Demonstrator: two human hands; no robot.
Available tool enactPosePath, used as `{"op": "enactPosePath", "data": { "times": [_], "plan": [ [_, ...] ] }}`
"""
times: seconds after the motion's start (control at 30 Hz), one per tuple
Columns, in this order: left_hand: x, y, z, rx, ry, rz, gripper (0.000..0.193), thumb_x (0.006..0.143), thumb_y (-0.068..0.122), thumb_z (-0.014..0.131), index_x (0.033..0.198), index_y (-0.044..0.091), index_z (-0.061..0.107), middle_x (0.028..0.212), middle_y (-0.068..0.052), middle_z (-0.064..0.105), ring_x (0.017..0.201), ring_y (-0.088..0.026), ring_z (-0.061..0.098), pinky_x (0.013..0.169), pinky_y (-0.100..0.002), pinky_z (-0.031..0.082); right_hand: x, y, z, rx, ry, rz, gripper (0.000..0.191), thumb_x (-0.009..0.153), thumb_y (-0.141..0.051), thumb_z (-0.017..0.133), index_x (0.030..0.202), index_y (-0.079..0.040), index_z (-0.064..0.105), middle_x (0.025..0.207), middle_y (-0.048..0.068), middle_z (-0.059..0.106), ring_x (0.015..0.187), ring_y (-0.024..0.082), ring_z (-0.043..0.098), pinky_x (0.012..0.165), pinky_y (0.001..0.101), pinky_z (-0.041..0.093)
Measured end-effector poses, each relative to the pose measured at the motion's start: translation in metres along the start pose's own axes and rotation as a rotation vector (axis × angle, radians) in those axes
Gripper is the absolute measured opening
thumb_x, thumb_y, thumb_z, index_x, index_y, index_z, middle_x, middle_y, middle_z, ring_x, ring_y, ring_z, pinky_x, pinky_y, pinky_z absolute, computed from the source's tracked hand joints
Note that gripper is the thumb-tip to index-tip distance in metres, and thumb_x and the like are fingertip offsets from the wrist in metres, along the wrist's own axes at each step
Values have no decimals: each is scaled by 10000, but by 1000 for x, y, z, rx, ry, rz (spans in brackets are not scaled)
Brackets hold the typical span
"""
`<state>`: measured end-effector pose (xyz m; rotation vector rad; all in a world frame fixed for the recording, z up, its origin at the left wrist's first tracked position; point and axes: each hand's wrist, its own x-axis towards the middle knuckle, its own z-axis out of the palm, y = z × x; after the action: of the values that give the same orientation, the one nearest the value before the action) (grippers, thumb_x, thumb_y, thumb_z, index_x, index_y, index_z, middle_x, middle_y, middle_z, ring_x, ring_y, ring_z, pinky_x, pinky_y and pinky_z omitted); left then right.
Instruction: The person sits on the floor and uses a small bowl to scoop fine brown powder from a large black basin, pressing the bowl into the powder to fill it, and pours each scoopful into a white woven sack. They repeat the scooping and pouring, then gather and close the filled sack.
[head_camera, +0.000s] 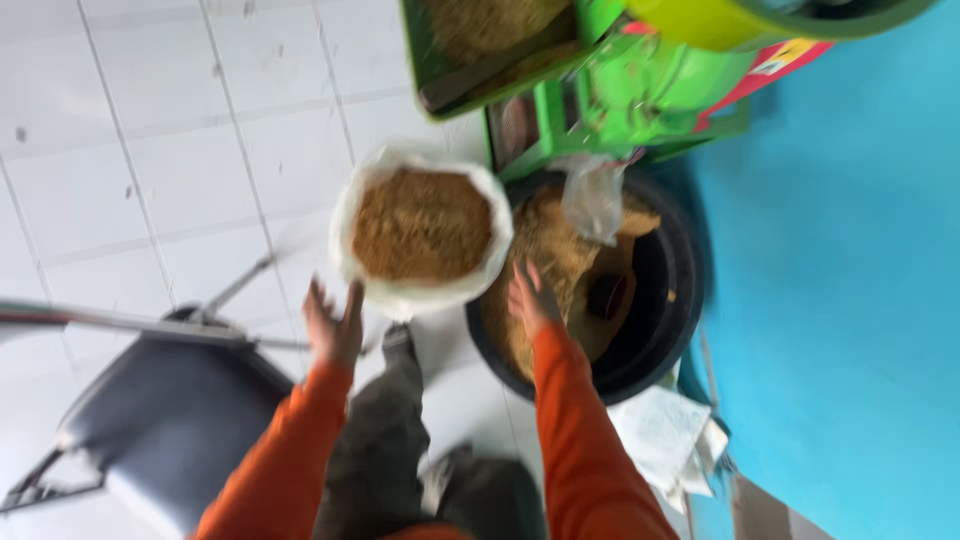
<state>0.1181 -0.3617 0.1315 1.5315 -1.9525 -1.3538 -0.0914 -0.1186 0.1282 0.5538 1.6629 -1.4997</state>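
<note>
Sack of ground meal stands on the tiled floor, just left of the round tub, touching its rim. Milling machine behind both, plastic spout bag hanging into the tub. Left hand and right hand at the sack's near edge. Chair to the left, papers right of the legs

2 hands, 1 white sack, 1 black tub, 1 chair, 1 green machine

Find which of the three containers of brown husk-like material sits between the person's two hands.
The white sack, open-topped and full, with the left hand and right hand at its sides. The black tub lies right of it; the green machine tray sits above.
</note>
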Motion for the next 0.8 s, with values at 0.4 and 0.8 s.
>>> {"op": "enactPosePath", "data": {
  "times": [0.4,0.8],
  "plan": [
    [89,74,50,67,-14,-466,357,900,144,520,1221,4,589,1179,-249,680,1080,-411,671,956,-460,519,37,-58,91,104,322,6,381,1028,-260,589,1183,85,632,1007,185,630,862,322,576,728,515,463],
    [107,88,55,328,-24,-418,691,849,551,735,1225,-4,567,1096,-232,698,1020,-403,675,918,-492,506,28,-49,98,-47,146,161,791,849,-471,760,1432,-3,502,1404,211,586,1234,329,609,1076,513,482]
  ]
}}
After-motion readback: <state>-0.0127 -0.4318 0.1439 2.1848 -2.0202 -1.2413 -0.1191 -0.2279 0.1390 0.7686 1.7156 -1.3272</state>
